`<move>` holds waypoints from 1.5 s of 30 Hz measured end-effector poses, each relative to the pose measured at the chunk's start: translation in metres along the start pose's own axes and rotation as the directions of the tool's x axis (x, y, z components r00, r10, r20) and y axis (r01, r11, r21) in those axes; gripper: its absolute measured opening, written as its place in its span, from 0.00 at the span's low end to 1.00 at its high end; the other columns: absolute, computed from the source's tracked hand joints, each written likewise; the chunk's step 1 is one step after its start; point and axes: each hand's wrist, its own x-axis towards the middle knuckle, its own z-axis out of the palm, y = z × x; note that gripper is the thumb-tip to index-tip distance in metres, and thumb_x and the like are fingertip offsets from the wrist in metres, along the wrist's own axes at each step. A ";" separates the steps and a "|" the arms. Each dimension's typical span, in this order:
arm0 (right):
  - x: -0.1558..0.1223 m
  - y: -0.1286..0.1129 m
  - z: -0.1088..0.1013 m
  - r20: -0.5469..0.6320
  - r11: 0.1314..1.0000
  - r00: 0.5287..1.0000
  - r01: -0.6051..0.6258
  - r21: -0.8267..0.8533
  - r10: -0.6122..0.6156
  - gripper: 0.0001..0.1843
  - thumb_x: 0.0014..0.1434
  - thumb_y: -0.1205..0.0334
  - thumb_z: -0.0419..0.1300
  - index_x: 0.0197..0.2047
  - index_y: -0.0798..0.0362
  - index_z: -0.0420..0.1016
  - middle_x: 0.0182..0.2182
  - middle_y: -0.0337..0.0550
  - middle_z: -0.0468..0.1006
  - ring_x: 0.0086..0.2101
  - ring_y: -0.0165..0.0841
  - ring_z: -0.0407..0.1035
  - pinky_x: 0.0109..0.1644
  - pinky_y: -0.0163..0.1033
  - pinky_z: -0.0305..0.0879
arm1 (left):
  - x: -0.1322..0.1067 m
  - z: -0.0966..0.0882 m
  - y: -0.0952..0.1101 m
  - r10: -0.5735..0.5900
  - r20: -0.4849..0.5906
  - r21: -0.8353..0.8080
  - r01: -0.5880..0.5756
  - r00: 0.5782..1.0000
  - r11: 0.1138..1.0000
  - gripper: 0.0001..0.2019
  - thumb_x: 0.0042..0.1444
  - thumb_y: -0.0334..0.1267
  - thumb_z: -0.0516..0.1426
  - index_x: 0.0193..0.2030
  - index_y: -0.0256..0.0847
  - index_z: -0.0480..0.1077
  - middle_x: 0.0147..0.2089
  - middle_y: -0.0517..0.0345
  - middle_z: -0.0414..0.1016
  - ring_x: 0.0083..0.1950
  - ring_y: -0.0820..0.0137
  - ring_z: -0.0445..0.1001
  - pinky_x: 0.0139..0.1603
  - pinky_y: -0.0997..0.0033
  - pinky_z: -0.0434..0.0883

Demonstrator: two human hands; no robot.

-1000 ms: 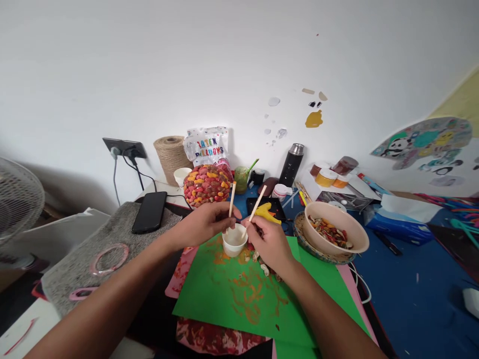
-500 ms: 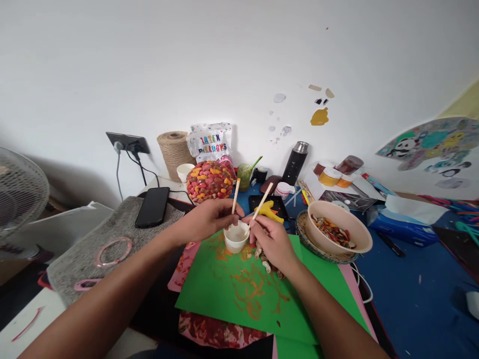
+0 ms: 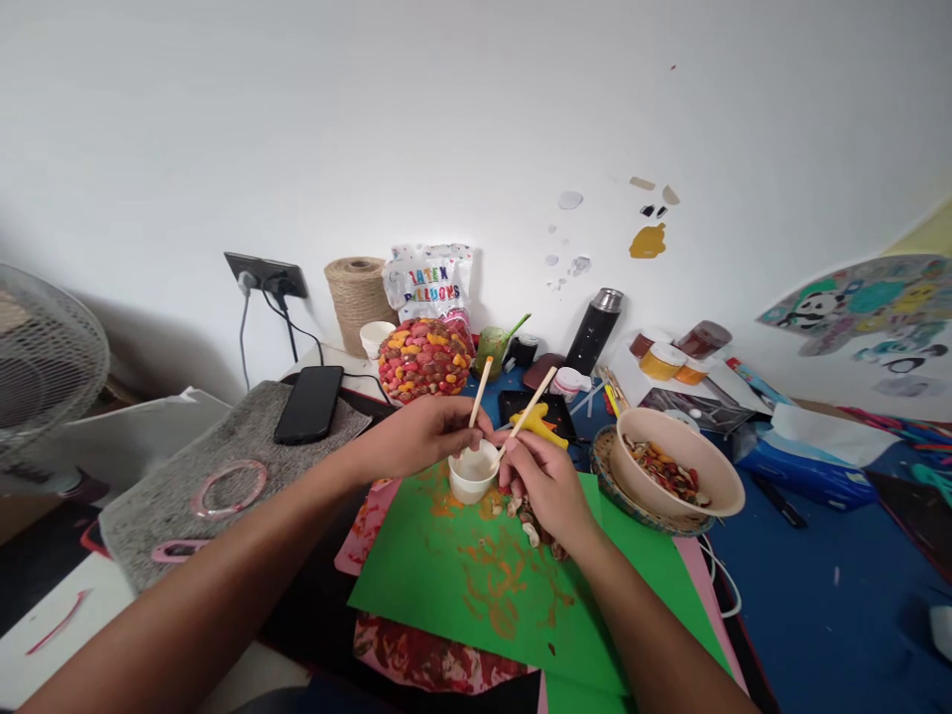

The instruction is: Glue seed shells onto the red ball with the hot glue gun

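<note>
Between my hands a white paper cup [image 3: 471,486] stands on a paint-smeared green sheet [image 3: 431,585]. My left hand [image 3: 442,428] pinches a wooden chopstick [image 3: 482,389] with an orange tip, upright over the cup's far side. Closed around a second chopstick [image 3: 534,402], my right hand [image 3: 541,474] holds it slanted, its low end at the cup's right rim. The cup's inside looks pale; I cannot tell what it holds. Several shell pieces [image 3: 531,534] lie on the sheet beside my right hand, partly hidden by it. Behind the left hand sits a ball covered in painted shells [image 3: 425,359].
A beige bowl of painted shells [image 3: 733,488] rests in a basket at right. A yellow glue gun [image 3: 541,424] lies on a black tray behind my hands. A black phone [image 3: 308,405] is on grey cloth at left. Paint jars [image 3: 658,363] and a black flask [image 3: 593,332] stand near the wall.
The view has shifted slightly, so most things sit a little farther right. Both hands keep their chopsticks at the cup, with only a slight shift in the sticks.
</note>
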 end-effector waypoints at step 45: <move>0.003 -0.002 -0.002 -0.031 0.811 0.954 0.237 -0.534 -0.299 0.19 0.73 0.56 0.55 0.40 0.51 0.86 0.25 0.40 0.81 0.25 0.34 0.72 0.31 0.37 0.64 | -0.001 0.001 -0.002 0.002 0.029 0.016 -0.003 1.000 1.000 0.10 0.70 0.41 0.58 0.48 0.38 0.78 0.37 0.60 0.76 0.38 0.69 0.72 0.40 0.72 0.68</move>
